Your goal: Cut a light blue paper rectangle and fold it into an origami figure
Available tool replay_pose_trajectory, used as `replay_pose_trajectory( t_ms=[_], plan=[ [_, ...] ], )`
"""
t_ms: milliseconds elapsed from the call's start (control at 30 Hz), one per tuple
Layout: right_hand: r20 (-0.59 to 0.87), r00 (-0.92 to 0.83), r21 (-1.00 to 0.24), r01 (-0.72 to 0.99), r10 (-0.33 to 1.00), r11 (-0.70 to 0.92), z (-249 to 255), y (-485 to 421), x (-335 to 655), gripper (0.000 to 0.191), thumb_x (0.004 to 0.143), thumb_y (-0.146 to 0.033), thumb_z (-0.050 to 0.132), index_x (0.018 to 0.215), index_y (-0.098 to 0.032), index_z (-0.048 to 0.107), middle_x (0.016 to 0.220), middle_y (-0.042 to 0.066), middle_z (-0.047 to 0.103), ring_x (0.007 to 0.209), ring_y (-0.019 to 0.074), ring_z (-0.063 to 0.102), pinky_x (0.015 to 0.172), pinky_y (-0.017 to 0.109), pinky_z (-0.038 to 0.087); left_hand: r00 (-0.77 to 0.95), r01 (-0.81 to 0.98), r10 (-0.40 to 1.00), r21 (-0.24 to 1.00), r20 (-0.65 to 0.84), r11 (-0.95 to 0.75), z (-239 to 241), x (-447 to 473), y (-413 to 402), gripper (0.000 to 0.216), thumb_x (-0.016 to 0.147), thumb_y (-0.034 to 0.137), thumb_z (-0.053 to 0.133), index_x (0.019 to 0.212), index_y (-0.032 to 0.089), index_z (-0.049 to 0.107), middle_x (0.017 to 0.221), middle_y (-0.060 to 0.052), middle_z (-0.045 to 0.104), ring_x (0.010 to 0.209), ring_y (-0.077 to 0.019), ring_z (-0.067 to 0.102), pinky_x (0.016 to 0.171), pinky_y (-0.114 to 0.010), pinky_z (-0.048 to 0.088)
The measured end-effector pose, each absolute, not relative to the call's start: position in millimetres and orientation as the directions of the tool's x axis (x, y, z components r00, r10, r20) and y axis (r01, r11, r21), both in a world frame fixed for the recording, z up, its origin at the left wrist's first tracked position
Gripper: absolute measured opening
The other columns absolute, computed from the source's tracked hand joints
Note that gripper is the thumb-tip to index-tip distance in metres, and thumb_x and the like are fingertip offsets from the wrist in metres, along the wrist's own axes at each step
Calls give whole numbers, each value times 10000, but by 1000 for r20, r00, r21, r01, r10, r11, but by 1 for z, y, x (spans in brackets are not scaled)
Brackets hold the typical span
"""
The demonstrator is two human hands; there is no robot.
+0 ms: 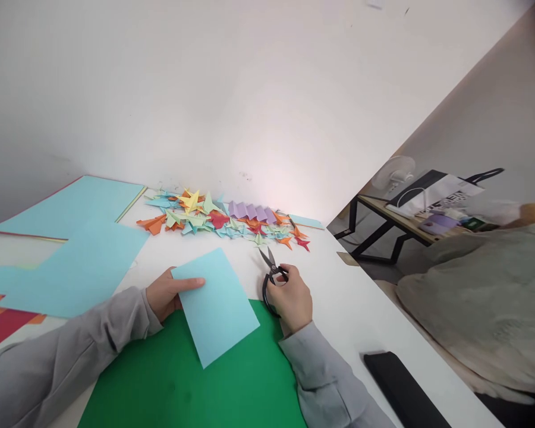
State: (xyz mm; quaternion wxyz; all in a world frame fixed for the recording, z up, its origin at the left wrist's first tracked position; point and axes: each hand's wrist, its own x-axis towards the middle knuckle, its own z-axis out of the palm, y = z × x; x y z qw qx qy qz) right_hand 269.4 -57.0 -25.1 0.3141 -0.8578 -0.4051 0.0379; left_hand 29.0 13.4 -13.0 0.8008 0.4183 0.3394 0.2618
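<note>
A light blue sheet of paper (218,315) is pinched at its upper left edge by my left hand (167,292), thumb on top and fingers underneath. It is tilted above a green mat (196,389). My right hand (296,297) grips black-handled scissors (271,261), whose blades are parted and point up and away toward the wall. The scissors are to the right of the paper, apart from it. Beyond both hands lies a pile of small folded paper shapes (196,220) in several colours, with a purple pleated strip (252,212) among them.
Large light blue sheets (84,202) are stacked at the left, with orange and red pieces (13,324) nearer me. A black flat object (401,386) lies at the right. Past the table's right edge are a draped cloth (481,303), a low table (396,217) and a white fan (395,172).
</note>
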Motion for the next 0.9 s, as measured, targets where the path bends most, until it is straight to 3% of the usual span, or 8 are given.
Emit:
replay_pose_trajectory(
  t_ms=[167, 300, 400, 467, 533, 567, 667, 900],
  plan=[
    [207, 672, -280, 737, 711, -616, -30, -53, 274, 484, 761, -320, 470, 1199, -118, 515, 1036, 164, 598, 978, 303, 547, 779, 399, 382, 653, -120, 714, 896, -253, 428, -11, 26, 16, 345, 495, 218, 814, 793, 99, 687, 768, -103, 708, 701, -252, 654, 673, -385, 527],
    [227, 693, -260, 720, 684, -643, -28, -54, 270, 428, 788, -310, 450, 1172, -153, 556, 1067, 171, 562, 1006, 319, 520, 841, 465, 338, 610, -119, 766, 933, -201, 339, -12, 26, 18, 341, 457, 201, 827, 750, 107, 681, 714, -85, 703, 653, -237, 648, 637, -374, 518],
    [346, 665, -423, 741, 662, -522, -26, -55, 266, 334, 782, -311, 479, 1040, -159, 628, 1099, 166, 529, 1040, 315, 478, 869, 472, 325, 578, -103, 796, 952, -179, 289, -14, 26, 20, 344, 460, 216, 828, 754, 113, 681, 691, -71, 697, 641, -231, 644, 629, -364, 512],
    [413, 556, -631, 746, 722, -214, -22, -58, 259, 312, 811, -361, 451, 922, -147, 650, 1024, 150, 553, 1002, 280, 489, 842, 417, 368, 575, -89, 800, 959, -170, 268, -16, 27, 20, 324, 481, 234, 820, 751, 120, 682, 686, -63, 695, 647, -228, 642, 637, -359, 508],
    [377, 355, -800, 590, 855, 108, -19, -62, 248, 364, 842, -440, 411, 843, -166, 650, 909, 96, 586, 902, 230, 525, 784, 357, 402, 584, -67, 798, 970, -150, 232, -17, 28, 20, 271, 523, 257, 800, 732, 130, 682, 683, -55, 693, 648, -219, 637, 640, -343, 503],
    [309, 259, -861, 485, 915, 154, -17, -64, 241, 362, 847, -450, 412, 832, -175, 647, 860, 68, 591, 853, 210, 530, 749, 331, 409, 595, -51, 792, 977, -136, 206, -17, 28, 19, 242, 547, 268, 785, 721, 135, 682, 682, -51, 692, 646, -213, 632, 638, -333, 499],
    [172, 154, -947, 297, 973, 121, -16, -69, 224, 322, 789, -459, 524, 664, -171, 594, 611, -10, 502, 602, 139, 452, 572, 262, 366, 644, -2, 760, 993, -87, 115, -18, 29, 18, 179, 626, 307, 726, 713, 156, 688, 697, -38, 689, 649, -199, 617, 631, -304, 485],
    [152, 380, -958, 285, 912, 41, -23, -65, 224, 377, 720, -499, 579, 551, -164, 543, 505, -34, 415, 517, 110, 350, 492, 243, 300, 655, 133, 754, 990, -50, -50, -1, 16, 44, 108, 585, 271, 729, 606, 176, 681, 629, -10, 653, 618, -185, 569, 595, -254, 448]
  ],
)
